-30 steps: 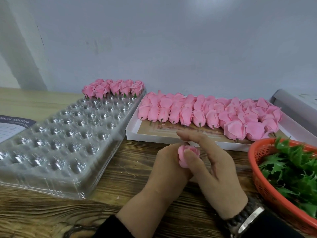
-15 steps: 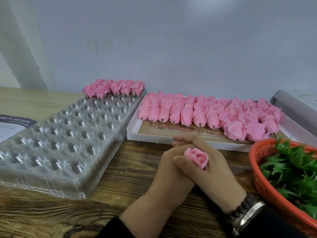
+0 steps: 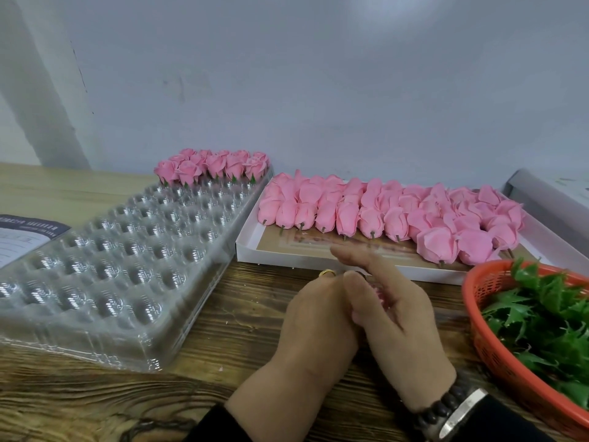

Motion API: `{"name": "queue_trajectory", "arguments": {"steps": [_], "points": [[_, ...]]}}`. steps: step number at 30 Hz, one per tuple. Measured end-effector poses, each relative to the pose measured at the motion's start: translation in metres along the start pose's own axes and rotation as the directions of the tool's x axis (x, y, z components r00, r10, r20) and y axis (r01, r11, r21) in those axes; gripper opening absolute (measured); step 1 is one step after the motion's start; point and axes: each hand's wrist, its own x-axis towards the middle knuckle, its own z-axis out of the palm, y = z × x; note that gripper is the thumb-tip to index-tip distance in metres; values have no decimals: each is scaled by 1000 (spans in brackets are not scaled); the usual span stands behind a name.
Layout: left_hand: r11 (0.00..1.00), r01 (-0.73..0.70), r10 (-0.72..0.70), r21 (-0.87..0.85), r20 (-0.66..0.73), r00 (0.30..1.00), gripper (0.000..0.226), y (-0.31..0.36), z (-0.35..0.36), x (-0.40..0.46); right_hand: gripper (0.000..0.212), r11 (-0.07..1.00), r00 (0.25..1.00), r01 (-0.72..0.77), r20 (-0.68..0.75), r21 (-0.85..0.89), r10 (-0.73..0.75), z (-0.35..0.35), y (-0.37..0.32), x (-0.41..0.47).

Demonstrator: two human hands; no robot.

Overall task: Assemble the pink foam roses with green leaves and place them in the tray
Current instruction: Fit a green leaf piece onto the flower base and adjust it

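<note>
My left hand [image 3: 314, 317] and my right hand [image 3: 396, 317] are pressed together over the wooden table in front of the white box. A pink foam rose [image 3: 381, 296] shows only as a pink blur in my right palm, under the thumb. My right fingers stretch out to the left. My left fingers curl away from the camera, so their hold is hidden. The clear plastic tray [image 3: 121, 256] lies to the left, with a row of finished roses with green leaves [image 3: 213, 165] at its far end. Green leaves [image 3: 548, 317] fill an orange basket [image 3: 497, 355] on the right.
A white flat box [image 3: 251, 247] behind my hands holds several rows of loose pink roses [image 3: 376, 208] lying on their sides. A printed sheet [image 3: 22, 231] lies at the far left. A grey lid [image 3: 541, 202] leans at the right, by the wall.
The rose stood clear between my right thumb and fingers half a second ago. Now it has sunk out of sight between my two hands, and my right fingers have straightened.
</note>
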Motion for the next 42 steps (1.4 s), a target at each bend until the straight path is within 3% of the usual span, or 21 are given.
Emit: {"name": "queue_trajectory", "arguments": {"steps": [3,6,10,12,14,17,21,23,29,32,35,37,42], "points": [[996,-68,67,65,15,998,42,2,2,1,29,996,998,54,-15,-66,-56,3,1,1],[985,-103,101,139,20,995,26,3,7,3,32,994,997,70,28,-88,-67,1,3,2],[988,68,-60,-139,62,996,35,8,7,-4,36,991,989,49,142,-125,-31,-4,5,7],[978,105,-86,-181,105,991,38,9,3,-5,30,990,981,42,192,-138,-14,-6,6,8],[990,85,-64,-111,183,981,39,9,2,-1,29,987,973,47,230,-151,-12,-7,6,7],[996,33,-18,-80,179,984,29,8,3,1,29,986,966,55,258,-156,-13,-8,5,5],[937,184,-129,-298,194,972,8,6,-1,1,40,996,973,-8,229,-88,28,-11,6,5],[931,146,-100,-335,152,983,7,5,-4,0,50,998,976,-60,211,0,58,-12,6,6],[957,157,-141,-242,81,987,14,-2,-8,5,67,996,979,-74,191,39,65,-12,4,4],[982,172,-168,-79,54,984,21,-5,-8,5,55,998,994,-41,106,55,35,-7,2,1],[998,60,-62,27,59,996,17,3,-5,1,42,1000,1000,-9,12,0,9,-2,2,-1],[994,7,-16,110,82,997,29,6,-3,0,36,999,1000,6,-13,-47,-7,1,2,-1],[996,72,-70,-42,59,996,19,5,2,0,27,997,999,7,49,-74,-3,1,5,2]]}}
